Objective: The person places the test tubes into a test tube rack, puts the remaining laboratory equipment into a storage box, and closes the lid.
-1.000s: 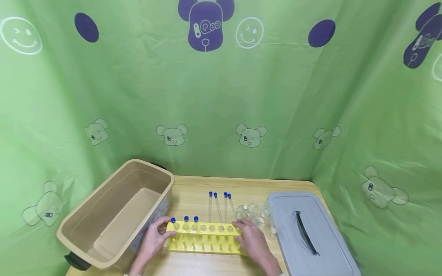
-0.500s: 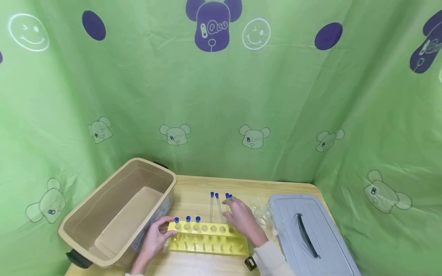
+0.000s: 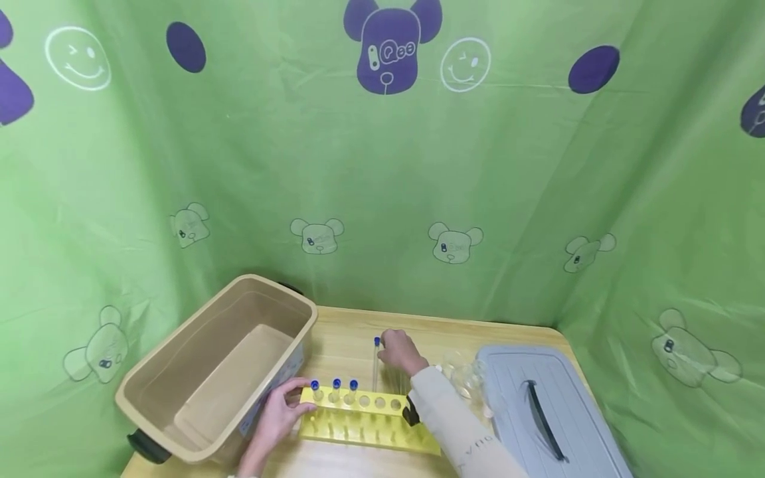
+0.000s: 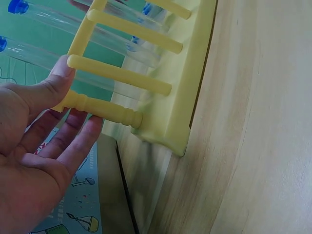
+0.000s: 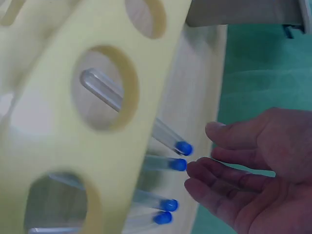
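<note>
A yellow test tube rack (image 3: pixel 358 431) stands on the wooden table, with three blue-capped test tubes (image 3: pixel 337 384) upright in its left holes. My left hand (image 3: pixel 279 413) grips the rack's left end; in the left wrist view its thumb (image 4: pixel 59 80) is at the top plate and its fingers are behind the end post. My right hand (image 3: pixel 402 352) is over several loose capped tubes (image 5: pixel 168 163) lying behind the rack. Its fingers (image 5: pixel 229 183) are slightly bent, tips right by the blue caps, nothing between them. The right sleeve hides the rack's right end in the head view.
An open beige bin (image 3: pixel 197 358) stands at the left, close by my left hand. To the right lie clear, round-looking vessels (image 3: pixel 465 382) and a grey lid (image 3: pixel 510 398) with a black handle. A green curtain (image 3: pixel 382 172) surrounds the table.
My right hand has let go of the rack's right end and reached back and left over it to the loose tubes. The left hand keeps its grip. The head view has shifted slightly.
</note>
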A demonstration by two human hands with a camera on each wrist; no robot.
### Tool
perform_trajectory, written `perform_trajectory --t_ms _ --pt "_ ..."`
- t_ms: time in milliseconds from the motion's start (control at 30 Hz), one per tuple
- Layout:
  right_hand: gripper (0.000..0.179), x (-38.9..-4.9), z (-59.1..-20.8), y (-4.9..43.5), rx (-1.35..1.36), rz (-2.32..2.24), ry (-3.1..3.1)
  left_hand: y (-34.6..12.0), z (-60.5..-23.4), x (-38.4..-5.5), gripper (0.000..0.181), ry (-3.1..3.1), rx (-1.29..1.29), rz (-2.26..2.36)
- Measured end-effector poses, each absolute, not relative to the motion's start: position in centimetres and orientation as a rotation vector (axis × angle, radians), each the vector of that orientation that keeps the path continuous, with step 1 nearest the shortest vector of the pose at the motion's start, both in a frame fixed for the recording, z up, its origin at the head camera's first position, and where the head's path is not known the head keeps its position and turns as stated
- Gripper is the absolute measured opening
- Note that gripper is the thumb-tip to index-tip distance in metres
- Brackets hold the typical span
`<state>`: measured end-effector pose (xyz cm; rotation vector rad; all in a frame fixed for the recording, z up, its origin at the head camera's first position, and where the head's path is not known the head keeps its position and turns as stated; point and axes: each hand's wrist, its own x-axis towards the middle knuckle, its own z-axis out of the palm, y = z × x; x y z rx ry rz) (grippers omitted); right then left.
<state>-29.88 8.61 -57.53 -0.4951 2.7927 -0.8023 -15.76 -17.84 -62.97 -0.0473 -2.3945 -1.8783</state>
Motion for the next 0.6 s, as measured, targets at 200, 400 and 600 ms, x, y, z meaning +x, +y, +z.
perform_trajectory --t_ms 200,400,600 --pt "0.022 -31.6 -59.0 7.1 -0.335 -0.761 2.763 -17.9 -63.2 -15.9 0.049 -2.387 -0.022 -1.915" --pt "0.020 -32.8 -60.3 5.6 -0.306 -0.688 2.789 -17.9 -63.2 -15.7 0.049 -2.372 -0.013 -1.933" --pt "0.018 -32.8 -60.4 5.0 -0.282 -0.599 2.835 -18.0 -63.1 -15.6 0.049 -2.354 -0.016 -1.972"
